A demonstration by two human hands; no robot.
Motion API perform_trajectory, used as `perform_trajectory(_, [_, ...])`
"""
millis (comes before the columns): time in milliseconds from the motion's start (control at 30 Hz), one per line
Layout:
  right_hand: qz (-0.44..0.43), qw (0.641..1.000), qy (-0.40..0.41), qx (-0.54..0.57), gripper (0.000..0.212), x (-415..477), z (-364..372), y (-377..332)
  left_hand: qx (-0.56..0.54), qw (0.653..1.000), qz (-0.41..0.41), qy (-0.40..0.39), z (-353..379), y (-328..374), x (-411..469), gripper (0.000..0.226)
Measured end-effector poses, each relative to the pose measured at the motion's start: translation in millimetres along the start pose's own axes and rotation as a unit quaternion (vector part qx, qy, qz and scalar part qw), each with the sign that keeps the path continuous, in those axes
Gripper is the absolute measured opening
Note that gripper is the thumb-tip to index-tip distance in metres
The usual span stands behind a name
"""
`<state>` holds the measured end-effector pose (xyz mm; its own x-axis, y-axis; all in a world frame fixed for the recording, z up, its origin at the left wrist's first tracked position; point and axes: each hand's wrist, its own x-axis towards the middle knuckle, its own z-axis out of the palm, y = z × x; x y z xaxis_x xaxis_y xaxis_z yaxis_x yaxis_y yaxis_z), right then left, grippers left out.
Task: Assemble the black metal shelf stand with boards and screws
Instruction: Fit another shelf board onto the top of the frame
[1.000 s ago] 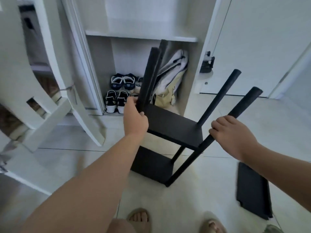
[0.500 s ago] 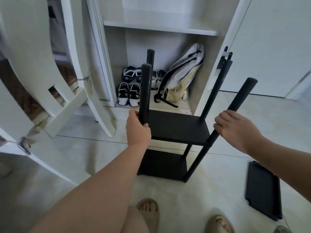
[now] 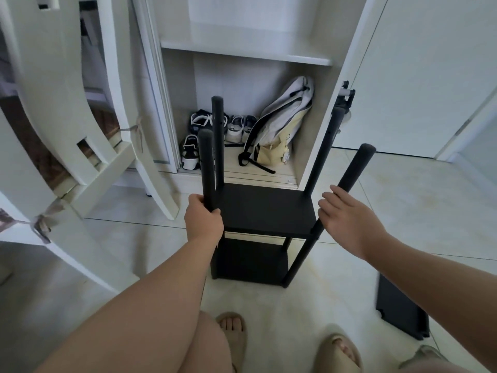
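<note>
The black shelf stand (image 3: 263,208) stands upright on the tiled floor, with a middle board and a lower board (image 3: 250,259) fixed between its poles, whose upper ends rise free. My left hand (image 3: 203,219) grips the front left pole (image 3: 205,162) just above the middle board. My right hand (image 3: 349,219) lies against the front right pole (image 3: 355,168) with its fingers stretched out, not wrapped round it. A loose black board (image 3: 398,310) lies on the floor at the lower right, partly behind my right forearm.
An open white cupboard behind the stand holds a backpack (image 3: 279,125) and several shoes (image 3: 209,130). A white wooden frame (image 3: 80,130) leans in from the left. A white door (image 3: 419,76) is at the right. My sandalled feet (image 3: 341,354) are just in front of the stand.
The stand has swung from tilted to upright and square to me. My right hand's fingers have loosened from the front right pole. My left hand keeps its grip.
</note>
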<state>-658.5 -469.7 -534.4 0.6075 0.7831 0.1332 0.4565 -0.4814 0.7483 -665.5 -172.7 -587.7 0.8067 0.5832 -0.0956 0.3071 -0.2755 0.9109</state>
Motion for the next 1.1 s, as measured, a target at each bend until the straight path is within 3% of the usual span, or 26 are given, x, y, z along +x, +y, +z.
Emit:
perform_trajectory(100, [0.028,0.999,-0.010,0.044,0.031,-16.8,-10.8,-3.8,-0.016,0.997,-0.072,-0.001,-6.0,4.6,-9.6,0.040])
perform_trajectory(167, [0.057,0.993,-0.043,0.091,0.046,-31.7,-19.0,-5.7,-0.028,0.986,-0.164,-0.003,-8.1,10.4,-18.0,0.059])
perform_trajectory(233, [0.093,0.982,-0.083,0.145,0.062,-48.5,-27.3,-9.2,-0.004,0.975,-0.220,-0.040,-9.7,13.9,-30.5,0.071])
perform_trajectory(267, [0.112,0.975,-0.097,0.164,0.067,-56.8,-31.0,-11.5,0.035,0.973,-0.211,-0.081,-9.1,13.6,-38.1,0.072])
perform_trajectory(367, [0.172,0.953,-0.131,0.212,0.073,-81.1,-37.1,-17.3,0.199,0.954,-0.084,-0.206,-2.2,15.8,-61.8,0.067])
perform_trajectory(433, [0.201,0.937,-0.165,0.233,0.073,-100.2,-35.1,-19.2,0.285,0.928,0.021,-0.238,6.6,24.4,-78.7,0.066])
perform_trajectory(533, [0.246,0.913,-0.222,0.239,0.072,-132.1,-28.6,-17.9,0.325,0.889,0.149,-0.286,28.6,39.0,-107.8,0.063])
perform_trajectory(700, [0.314,0.867,-0.282,0.265,0.071,-193.9,-11.0,-12.6,0.366,0.813,0.287,-0.350,88.6,48.2,-157.0,0.069])
perform_trajectory(933, [0.400,0.781,-0.364,0.314,0.070,-282.4,40.9,-15.5,0.367,0.762,0.330,-0.419,204.7,30.0,-220.1,0.071])
perform_trajectory(1100, [0.415,0.727,-0.418,0.353,0.070,-329.0,111.5,-26.1,0.371,0.738,0.313,-0.469,297.5,-4.0,-240.3,0.072])
